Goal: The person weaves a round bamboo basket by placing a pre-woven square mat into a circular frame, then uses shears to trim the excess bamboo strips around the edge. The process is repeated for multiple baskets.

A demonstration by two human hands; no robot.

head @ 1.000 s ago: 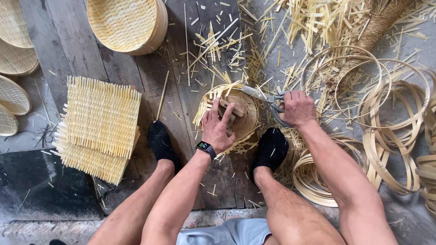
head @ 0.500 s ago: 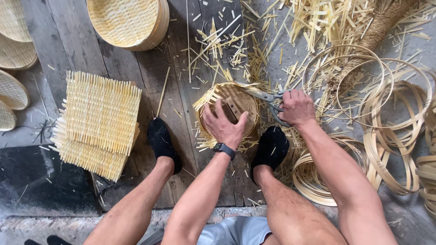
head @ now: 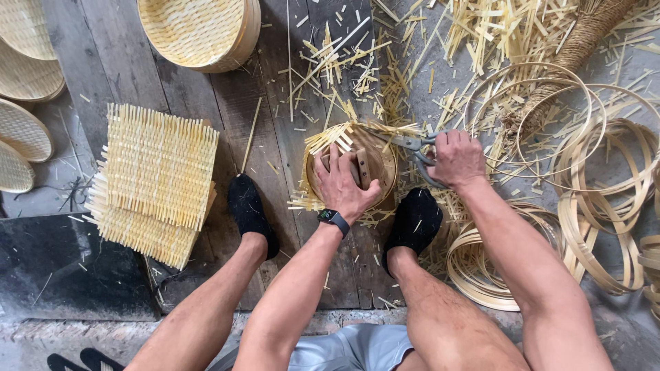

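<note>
We're looking straight down: at the centre of the frame our left hand (head: 347, 184) presses flat, fingers spread, on a small round bamboo basket (head: 352, 168) with loose strip ends poking out around its rim. Just to its right, our right hand (head: 455, 158) is clamped around the handles of metal shears (head: 411, 144), blades pointing left at the basket's upper edge. Stacked woven mats (head: 155, 178) lie at left, coiled bamboo hoops (head: 598, 199) at right, a finished tray (head: 196, 31) up top.
</note>
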